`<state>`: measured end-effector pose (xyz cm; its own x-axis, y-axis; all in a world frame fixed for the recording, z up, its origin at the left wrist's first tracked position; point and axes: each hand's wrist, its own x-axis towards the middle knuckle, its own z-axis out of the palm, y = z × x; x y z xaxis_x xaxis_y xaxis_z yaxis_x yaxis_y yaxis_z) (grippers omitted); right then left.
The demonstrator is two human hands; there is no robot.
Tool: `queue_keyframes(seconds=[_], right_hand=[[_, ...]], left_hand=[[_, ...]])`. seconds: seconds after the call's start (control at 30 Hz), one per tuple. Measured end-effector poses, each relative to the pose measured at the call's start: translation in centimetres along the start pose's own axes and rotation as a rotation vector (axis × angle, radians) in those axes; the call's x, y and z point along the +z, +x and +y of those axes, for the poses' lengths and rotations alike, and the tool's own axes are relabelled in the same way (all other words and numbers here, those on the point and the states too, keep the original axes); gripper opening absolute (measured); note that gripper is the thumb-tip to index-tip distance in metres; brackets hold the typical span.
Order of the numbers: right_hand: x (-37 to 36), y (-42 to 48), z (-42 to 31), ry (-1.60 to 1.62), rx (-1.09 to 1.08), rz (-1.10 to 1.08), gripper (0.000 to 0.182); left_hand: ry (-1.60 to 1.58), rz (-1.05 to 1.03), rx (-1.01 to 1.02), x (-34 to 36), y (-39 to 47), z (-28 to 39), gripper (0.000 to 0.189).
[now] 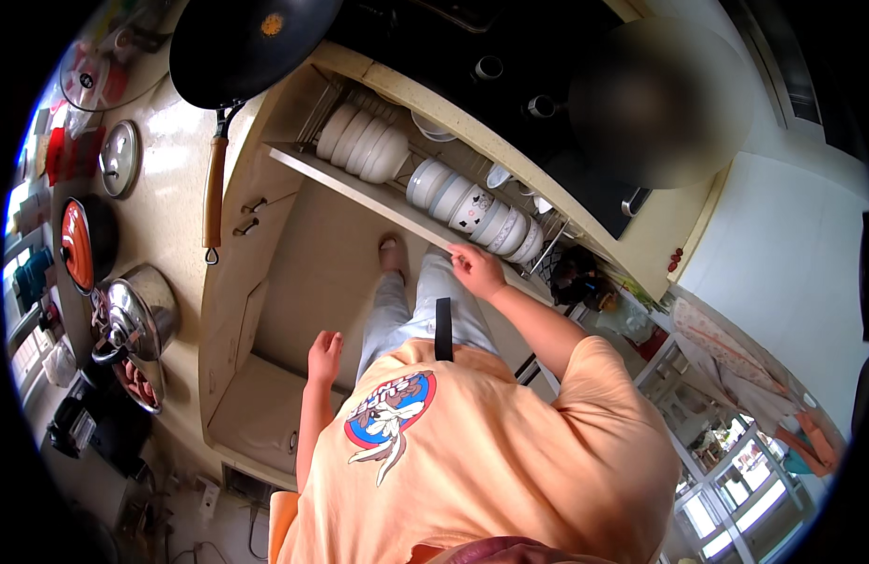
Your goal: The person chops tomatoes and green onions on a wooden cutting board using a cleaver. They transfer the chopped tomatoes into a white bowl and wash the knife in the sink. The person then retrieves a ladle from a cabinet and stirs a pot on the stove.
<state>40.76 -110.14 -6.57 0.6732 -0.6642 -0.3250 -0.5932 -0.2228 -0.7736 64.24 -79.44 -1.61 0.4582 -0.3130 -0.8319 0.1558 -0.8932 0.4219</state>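
My right hand [477, 271] is at the front panel [378, 194] of a pulled-out dish drawer, its fingers curled by the top edge. Whether they grip the panel is hard to tell. Inside the drawer, a wire rack holds a row of plain white bowls [364, 144] on edge. Beside them stand several patterned bowls [473, 208], closer to my right hand. A white dish [434, 125] and a small white cup or spoon [498, 175] show behind. My left hand [325, 356] hangs at my side with loosely bent fingers, holding nothing.
A frying pan [254, 53] with a wooden handle overhangs the left counter [170, 169]. A glass lid [120, 158], a red-lidded pot [78, 243] and a steel pot [145, 303] stand there. Above the drawer is a black cooktop [420, 49] with knobs; a round blurred object [660, 106] covers its right side.
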Motion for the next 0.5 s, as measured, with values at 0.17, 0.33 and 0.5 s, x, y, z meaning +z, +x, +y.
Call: queue_keyframes(seconds=[0.17, 0.33, 0.5], right_hand=[[-1.8, 0.9, 3.8, -0.027, 0.356, 0.318, 0.032], [-3.3, 0.5, 9.7, -0.036, 0.806, 0.677, 0.041], [-3.5, -1.1, 12.2, -0.080, 0.782, 0.762, 0.039]], left_hand=[[0.025, 0.005, 0.043, 0.1, 0.9, -1.0, 0.030], [0.116, 0.019, 0.061, -0.3, 1.5, -1.5, 0.031], [0.109, 0.013, 0.059, -0.6, 1.2, -2.5, 0.031]])
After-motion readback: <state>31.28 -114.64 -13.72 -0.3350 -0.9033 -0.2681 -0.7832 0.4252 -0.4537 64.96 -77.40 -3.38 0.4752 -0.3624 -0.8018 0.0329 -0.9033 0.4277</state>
